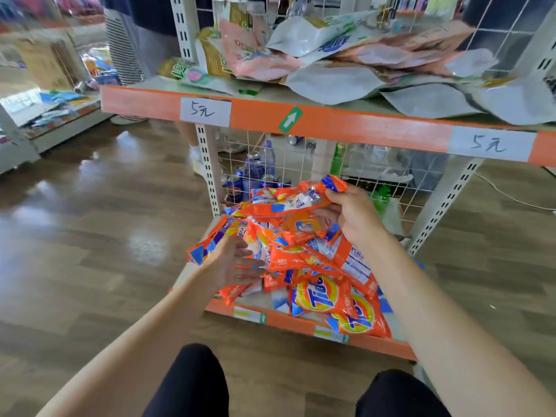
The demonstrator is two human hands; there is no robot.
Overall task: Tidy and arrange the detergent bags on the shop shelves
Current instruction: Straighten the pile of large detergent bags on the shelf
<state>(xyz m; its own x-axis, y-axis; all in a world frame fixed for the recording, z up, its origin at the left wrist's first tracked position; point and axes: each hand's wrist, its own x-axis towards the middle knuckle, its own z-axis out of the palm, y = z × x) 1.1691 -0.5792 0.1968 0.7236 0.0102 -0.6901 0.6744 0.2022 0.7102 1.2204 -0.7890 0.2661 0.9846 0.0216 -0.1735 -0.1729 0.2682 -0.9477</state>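
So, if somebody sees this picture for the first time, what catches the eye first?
First the heap of orange Tide detergent bags on the lower shelf. The right hand grips one orange bag above the heap, while the left hand rests open on its left side. Above, pink and white pouches lie scattered over the upper shelf with handwritten price labels.

The detergent bags in front of me are orange with blue corners and a yellow-ringed blue logo. The shelf edge is orange, bearing white price labels and a green arrow sticker. The upper bags are pink and white.
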